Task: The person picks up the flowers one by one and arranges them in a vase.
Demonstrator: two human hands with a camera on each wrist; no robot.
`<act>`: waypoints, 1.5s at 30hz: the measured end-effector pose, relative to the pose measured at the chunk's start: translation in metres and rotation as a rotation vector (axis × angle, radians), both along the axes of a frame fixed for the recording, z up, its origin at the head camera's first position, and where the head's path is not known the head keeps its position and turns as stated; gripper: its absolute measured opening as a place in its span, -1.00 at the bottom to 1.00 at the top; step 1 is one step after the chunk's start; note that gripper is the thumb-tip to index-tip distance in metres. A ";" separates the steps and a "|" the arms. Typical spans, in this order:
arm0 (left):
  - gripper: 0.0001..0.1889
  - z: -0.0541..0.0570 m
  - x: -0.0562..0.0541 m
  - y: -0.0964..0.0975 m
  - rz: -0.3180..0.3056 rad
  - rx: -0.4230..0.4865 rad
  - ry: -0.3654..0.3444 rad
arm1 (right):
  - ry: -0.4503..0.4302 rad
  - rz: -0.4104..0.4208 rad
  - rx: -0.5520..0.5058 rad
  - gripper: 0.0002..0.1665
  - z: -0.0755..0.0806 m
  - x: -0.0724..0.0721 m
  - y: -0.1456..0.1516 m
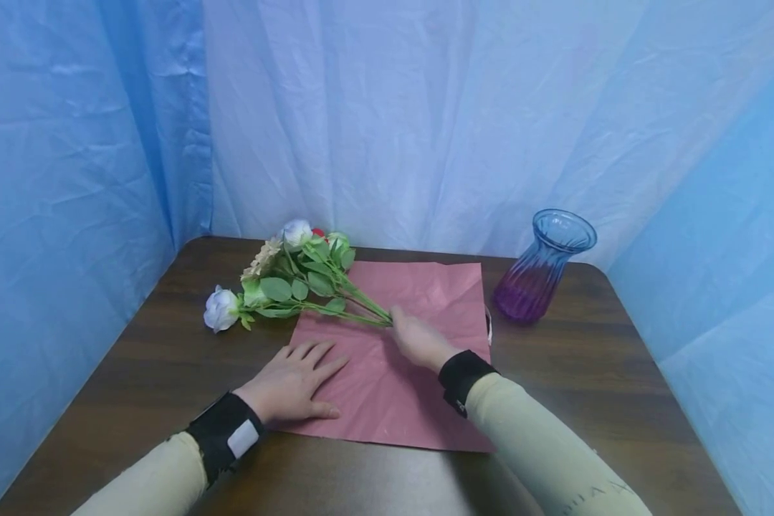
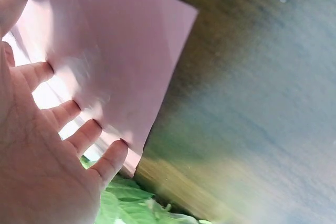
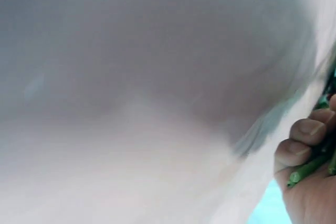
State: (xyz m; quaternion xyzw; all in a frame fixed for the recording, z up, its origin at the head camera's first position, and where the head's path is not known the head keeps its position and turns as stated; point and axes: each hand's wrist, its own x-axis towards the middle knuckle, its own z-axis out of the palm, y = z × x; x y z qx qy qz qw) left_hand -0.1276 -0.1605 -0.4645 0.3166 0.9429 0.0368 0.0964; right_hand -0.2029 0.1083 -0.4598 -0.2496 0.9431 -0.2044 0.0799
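Observation:
A bunch of artificial flowers (image 1: pixel 319 276) with green leaves and white, cream and red blooms lies slanted over the upper left of a pink paper sheet (image 1: pixel 387 401). My right hand (image 1: pixel 419 338) grips the gathered stems (image 1: pixel 364 304) at their lower ends, above the middle of the paper. In the right wrist view, curled fingers (image 3: pixel 302 140) wrap round the green stems (image 3: pixel 310 169). My left hand (image 1: pixel 297 383) rests on the paper's left edge with spread fingers. Those fingertips (image 2: pixel 113 156) touch the paper in the left wrist view.
A blue-to-purple ribbed glass vase (image 1: pixel 538 276) stands at the back right of the dark wooden table (image 1: pixel 574 373). A white cord (image 1: pixel 489 326) shows at the paper's right edge. Pale blue curtains (image 1: pixel 413 129) hang behind and on both sides.

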 end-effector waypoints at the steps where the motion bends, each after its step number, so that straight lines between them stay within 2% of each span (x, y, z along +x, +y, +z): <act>1: -0.06 0.000 0.000 0.000 0.003 -0.003 -0.007 | 0.005 0.003 -0.007 -0.92 0.000 0.000 0.003; 11: -0.06 0.002 -0.001 0.003 0.016 -0.033 -0.024 | 0.066 -0.030 -0.054 -0.90 0.003 0.003 0.045; 15: -0.05 0.000 -0.001 0.003 0.016 -0.024 -0.034 | 0.117 -0.008 -0.065 -0.90 0.005 0.006 0.062; 18: -0.05 0.002 0.001 -0.008 0.033 -0.030 -0.033 | 0.149 0.010 -0.065 -0.87 0.008 0.007 0.063; 21: -0.05 0.006 0.002 -0.017 0.050 -0.043 -0.023 | 0.153 -0.006 -0.053 -0.88 0.010 0.009 0.063; 30: -0.04 0.014 0.009 -0.043 0.107 -0.071 -0.026 | 0.082 -0.074 -0.038 -0.86 0.010 0.011 0.061; 34: -0.03 0.014 0.009 -0.043 0.114 -0.071 -0.035 | 0.080 -0.071 -0.032 -0.85 0.008 0.017 0.070; 39: -0.04 0.015 0.010 -0.042 0.120 -0.057 -0.050 | 0.020 -0.079 -0.022 -0.84 0.006 0.024 0.076; 45: -0.04 0.016 0.010 -0.041 0.120 -0.057 -0.048 | -0.032 -0.104 0.132 -0.85 0.005 0.030 0.073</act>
